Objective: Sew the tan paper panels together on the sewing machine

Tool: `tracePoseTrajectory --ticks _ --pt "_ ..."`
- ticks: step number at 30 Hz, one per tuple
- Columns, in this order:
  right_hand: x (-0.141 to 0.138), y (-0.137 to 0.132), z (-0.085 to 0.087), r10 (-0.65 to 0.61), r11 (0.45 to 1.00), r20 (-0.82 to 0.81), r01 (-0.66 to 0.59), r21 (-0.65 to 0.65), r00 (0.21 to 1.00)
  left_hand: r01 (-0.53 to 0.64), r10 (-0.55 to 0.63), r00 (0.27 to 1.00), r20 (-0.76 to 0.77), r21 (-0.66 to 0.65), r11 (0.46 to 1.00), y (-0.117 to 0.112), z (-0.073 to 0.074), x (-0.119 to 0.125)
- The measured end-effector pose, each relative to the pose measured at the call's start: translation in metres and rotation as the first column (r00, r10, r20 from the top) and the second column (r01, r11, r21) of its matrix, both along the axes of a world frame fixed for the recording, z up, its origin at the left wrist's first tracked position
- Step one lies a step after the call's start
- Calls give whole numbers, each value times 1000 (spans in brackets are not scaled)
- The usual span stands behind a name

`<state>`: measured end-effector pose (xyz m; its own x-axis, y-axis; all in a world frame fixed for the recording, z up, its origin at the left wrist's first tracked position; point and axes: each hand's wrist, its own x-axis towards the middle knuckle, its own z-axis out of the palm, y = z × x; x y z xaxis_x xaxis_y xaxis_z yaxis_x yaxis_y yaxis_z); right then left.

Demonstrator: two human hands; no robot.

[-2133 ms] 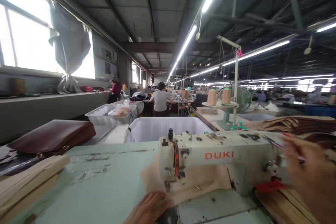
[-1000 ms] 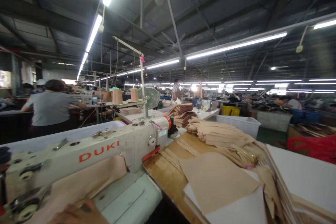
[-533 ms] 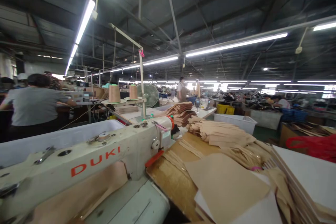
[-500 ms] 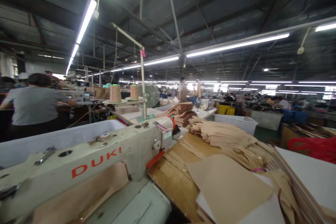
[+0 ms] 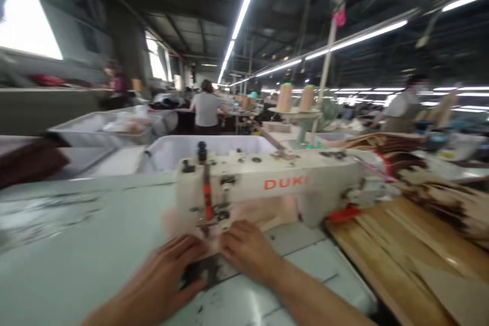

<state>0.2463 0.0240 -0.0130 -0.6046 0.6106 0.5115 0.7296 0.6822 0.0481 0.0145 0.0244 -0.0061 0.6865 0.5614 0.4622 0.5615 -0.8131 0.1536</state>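
A white sewing machine (image 5: 244,183) with red "DUKI" lettering stands in front of me. Under its arm lies a pale tan piece of material (image 5: 265,212), part of it reaching toward the needle area. My left hand (image 5: 168,265) is at the near left side of the needle, fingertips on the near edge of the piece and thumb spread apart. Just right of the presser foot, my right hand (image 5: 246,249) is closed, its fingers curled down on the same piece. Motion blur hides the exact contact at the fingertips.
Thread cones (image 5: 284,98) stand behind the machine. A wooden board (image 5: 382,260) with tan cut pieces lies at right, near a stack of brown pieces (image 5: 382,141). White bins (image 5: 206,145) sit beyond the table (image 5: 84,234). One person (image 5: 206,107) sits further back; another stands at right.
My view has swung left and down, from the board and machine's right end to the needle area. Both my hands are now in view at the piece; neither was visible before.
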Motion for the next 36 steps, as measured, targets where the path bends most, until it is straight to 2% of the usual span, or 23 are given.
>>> tracePoseTrajectory --ticks 2,4,9,12,16,24,36 --pt "3 6 -3 56 998 -79 -59 -39 995 -55 43 993 -109 -108 993 -8 6 -18" --pt "4 8 -4 92 993 -120 -100 -62 989 -84 63 989 -137 -150 985 -10 12 -20" --pt "0 1 -3 128 989 -95 -134 -55 987 -44 26 995 -96 -188 981 -10 15 -11" --pt "-2 2 -7 144 985 -66 -150 -83 987 -22 12 999 -47 -209 978 -12 14 -12" --pt "-3 5 -14 143 982 -70 -151 -116 987 -31 15 998 -68 -238 971 -13 14 -15" --pt "-4 7 -16 142 973 -112 -160 -170 984 -59 41 996 -85 -225 973 -13 16 -17" --pt "-3 11 -15 112 980 -100 -126 -153 989 -35 24 997 -75 -152 988 -2 3 -22"
